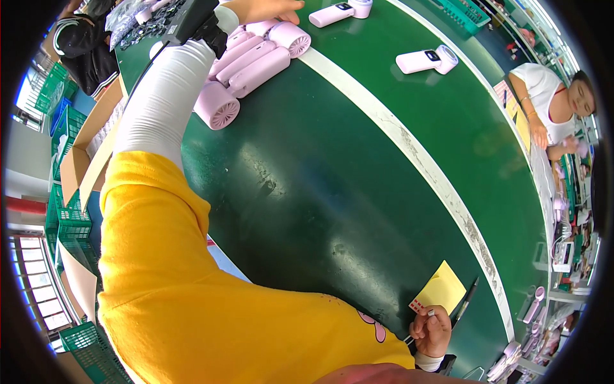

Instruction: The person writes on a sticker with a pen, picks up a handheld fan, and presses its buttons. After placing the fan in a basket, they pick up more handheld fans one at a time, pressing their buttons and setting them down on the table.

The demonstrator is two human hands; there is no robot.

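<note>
My left arm, in a white sleeve cover and a yellow sleeve, reaches to the far left of the green table. There my left hand has its fingers stretched out, above a pile of pink handheld fans; the frame's top edge cuts off part of it. At the lower right my right hand is closed, with a small white piece pinched at the fingertips. What kind of piece it is, I cannot make out. Beside that hand lie a yellow paper pad with red marks and a dark pen.
Two single pink fans, one at the top and another farther right, lie beyond the white strip. A person sits across the table. Left of my arm stand a cardboard box and green crates.
</note>
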